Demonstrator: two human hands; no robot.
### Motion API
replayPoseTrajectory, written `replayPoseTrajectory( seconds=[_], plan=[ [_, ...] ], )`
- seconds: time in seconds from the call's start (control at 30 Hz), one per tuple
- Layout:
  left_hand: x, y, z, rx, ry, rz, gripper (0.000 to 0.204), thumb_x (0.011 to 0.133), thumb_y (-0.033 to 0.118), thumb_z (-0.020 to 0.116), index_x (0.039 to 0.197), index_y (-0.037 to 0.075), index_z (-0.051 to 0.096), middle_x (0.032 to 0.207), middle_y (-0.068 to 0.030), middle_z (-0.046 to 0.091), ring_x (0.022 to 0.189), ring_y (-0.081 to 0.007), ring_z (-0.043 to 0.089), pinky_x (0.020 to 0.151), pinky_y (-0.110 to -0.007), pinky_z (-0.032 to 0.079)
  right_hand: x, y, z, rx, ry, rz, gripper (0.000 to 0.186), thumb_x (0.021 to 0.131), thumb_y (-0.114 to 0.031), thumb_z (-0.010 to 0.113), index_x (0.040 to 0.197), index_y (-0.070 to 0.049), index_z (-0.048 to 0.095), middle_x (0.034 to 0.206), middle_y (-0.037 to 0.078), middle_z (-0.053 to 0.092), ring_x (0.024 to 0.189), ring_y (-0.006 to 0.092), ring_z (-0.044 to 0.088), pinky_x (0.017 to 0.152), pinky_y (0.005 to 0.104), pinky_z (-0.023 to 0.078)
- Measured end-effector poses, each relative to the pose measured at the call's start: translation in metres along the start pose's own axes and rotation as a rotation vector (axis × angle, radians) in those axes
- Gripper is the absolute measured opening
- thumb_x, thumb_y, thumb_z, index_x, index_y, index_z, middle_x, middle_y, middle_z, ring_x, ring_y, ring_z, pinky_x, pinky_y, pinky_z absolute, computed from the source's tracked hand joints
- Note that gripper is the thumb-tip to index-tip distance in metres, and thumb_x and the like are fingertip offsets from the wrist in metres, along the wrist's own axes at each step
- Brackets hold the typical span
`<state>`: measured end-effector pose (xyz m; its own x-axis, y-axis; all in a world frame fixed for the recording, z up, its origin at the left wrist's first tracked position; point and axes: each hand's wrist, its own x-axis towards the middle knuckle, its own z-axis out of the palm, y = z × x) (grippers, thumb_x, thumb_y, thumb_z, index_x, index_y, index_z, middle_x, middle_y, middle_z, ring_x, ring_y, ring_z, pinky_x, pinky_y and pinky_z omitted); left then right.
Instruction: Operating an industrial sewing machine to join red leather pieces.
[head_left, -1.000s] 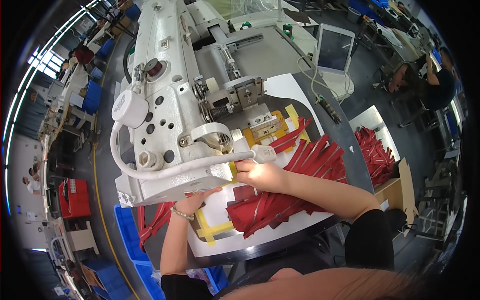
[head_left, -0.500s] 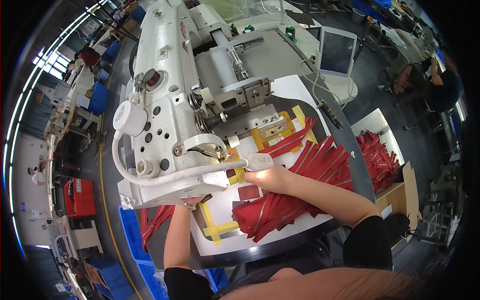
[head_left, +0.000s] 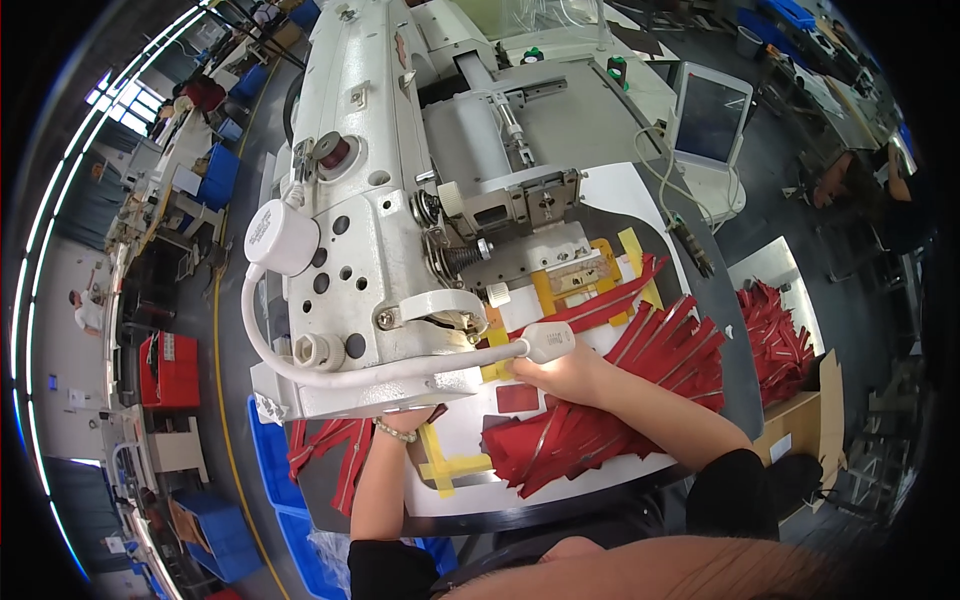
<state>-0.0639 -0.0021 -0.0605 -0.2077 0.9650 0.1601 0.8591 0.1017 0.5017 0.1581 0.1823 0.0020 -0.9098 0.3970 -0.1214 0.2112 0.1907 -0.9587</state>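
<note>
My right hand [head_left: 562, 374] is under the end of a white flexible lamp [head_left: 548, 343] at the sewing machine [head_left: 350, 250]. Its fingers are bent together near yellow tape; the lamp partly covers them, and I cannot make out what they hold. My left hand [head_left: 408, 416], with a beaded bracelet at the wrist, reaches beneath the machine head, which hides its fingers. A dark red piece shows beside it. One red zipper [head_left: 610, 303] lies slanting across the work area beyond my right hand. A fanned pile of red zippers [head_left: 575, 440] lies under and beside my right forearm.
More red zippers [head_left: 345, 450] hang at the table's left edge. Another heap of zippers [head_left: 772, 335] lies at the right above a cardboard box [head_left: 800, 420]. A screen [head_left: 708, 115] stands far right. Blue bins [head_left: 268, 455] are at the lower left.
The whole view has shifted, so the machine and table sit further right and slightly lower. More of my left wrist and bracelet shows. My right hand stays by the lamp.
</note>
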Motion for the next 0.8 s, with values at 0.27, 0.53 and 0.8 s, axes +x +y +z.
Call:
replayPoseTrajectory(
  seconds=[0.27,0.53,0.8],
  plan=[
    [0.007,0.057,-0.040,-0.270,-0.265,-0.319,0.067,0.070,0.043,0.078,0.118,0.001,0.055,0.115,-0.0134,0.058,0.104,-0.0282,0.054,0.092,-0.040,0.042,-0.009,0.003,0.000,-0.642,0.065,-0.651,0.017,0.069,-0.009,0.060,0.085,-0.007,0.061,0.075,0.003,0.052,0.071,0.0189,0.060,0.057,0.0315,0.050],
    [0.004,0.082,-0.047,-0.002,-0.351,-0.366,0.068,0.077,0.051,0.067,0.119,-0.001,0.054,0.118,-0.0194,0.056,0.111,-0.0376,0.051,0.094,-0.044,0.039,-0.006,0.002,0.003,-0.691,0.094,-0.739,0.014,0.069,-0.009,0.060,0.083,-0.006,0.059,0.078,0.003,0.054,0.075,0.0197,0.060,0.062,0.0312,0.051],
    [-0.001,0.096,-0.036,0.375,-0.002,-0.130,0.062,0.075,0.054,0.065,0.112,0.004,0.060,0.105,-0.0150,0.060,0.102,-0.0325,0.054,0.089,-0.047,0.038,-0.004,-0.024,-0.008,-0.948,0.031,-0.575,0.039,0.065,-0.027,0.074,0.095,-0.008,0.058,0.110,0.006,0.056,0.102,0.0221,0.056,0.078,0.0321,0.053]
  ],
)
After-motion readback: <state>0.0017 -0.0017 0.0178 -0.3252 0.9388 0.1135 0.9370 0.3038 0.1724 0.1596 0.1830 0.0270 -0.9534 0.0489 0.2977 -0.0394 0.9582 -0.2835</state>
